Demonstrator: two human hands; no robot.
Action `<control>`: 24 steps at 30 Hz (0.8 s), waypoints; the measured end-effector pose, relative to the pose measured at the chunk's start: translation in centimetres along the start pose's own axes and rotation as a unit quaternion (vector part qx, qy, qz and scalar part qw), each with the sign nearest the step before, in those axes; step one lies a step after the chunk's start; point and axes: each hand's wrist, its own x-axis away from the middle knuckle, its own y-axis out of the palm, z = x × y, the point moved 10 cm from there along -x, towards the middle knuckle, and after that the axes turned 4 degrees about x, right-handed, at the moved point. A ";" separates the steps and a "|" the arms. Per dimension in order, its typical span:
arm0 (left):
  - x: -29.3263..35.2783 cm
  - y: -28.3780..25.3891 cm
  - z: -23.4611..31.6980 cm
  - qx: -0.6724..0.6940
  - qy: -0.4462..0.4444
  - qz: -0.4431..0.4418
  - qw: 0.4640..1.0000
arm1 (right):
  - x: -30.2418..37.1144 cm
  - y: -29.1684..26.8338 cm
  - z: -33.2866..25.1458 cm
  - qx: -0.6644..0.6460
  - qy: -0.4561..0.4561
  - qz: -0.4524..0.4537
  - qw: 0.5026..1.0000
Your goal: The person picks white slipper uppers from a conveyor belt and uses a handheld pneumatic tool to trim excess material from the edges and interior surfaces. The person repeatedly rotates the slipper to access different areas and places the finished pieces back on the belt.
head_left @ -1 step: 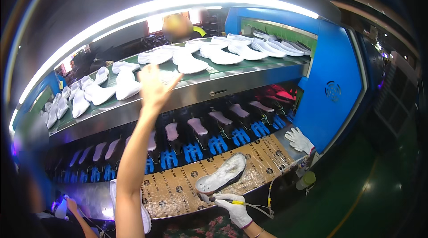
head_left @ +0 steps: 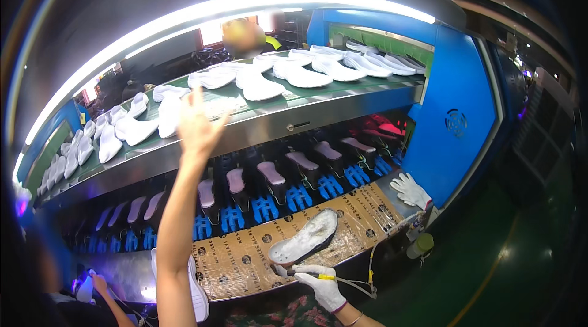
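My left hand, bare, is raised at the front edge of the upper green conveyor belt, fingers apart and holding nothing. White shoe soles lie on the belt around it. In a white glove, my right hand grips a brush fed by a thin hose with a yellow band. The brush tip is beside the toe or heel end of a single sole, pale inside with a greyish rim. That sole lies on a brown printed board. My left forearm partly covers more white soles.
Below the belt, shoe uppers with pinkish bottoms stand in a row by blue holders. A spare white glove and a yellow-green-capped container are at right. A co-worker's hand is at lower left.
My left hand has shifted slightly left and down, its fingers still apart. My right hand, the brush and the sole on the board stay nearly in place.
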 end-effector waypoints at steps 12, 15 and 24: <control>17.7 -25.8 -14.0 0.322 0.029 0.198 0.925 | -1.8 7.5 -2.2 -0.008 -0.003 -0.067 0.998; 26.0 -30.8 -19.5 0.284 -0.194 0.382 0.858 | -2.7 7.2 -6.8 -0.014 -0.093 -0.030 0.995; 49.1 -9.3 -13.4 0.583 -0.563 -0.059 0.583 | 1.5 18.8 -10.1 0.090 -0.121 -0.240 0.959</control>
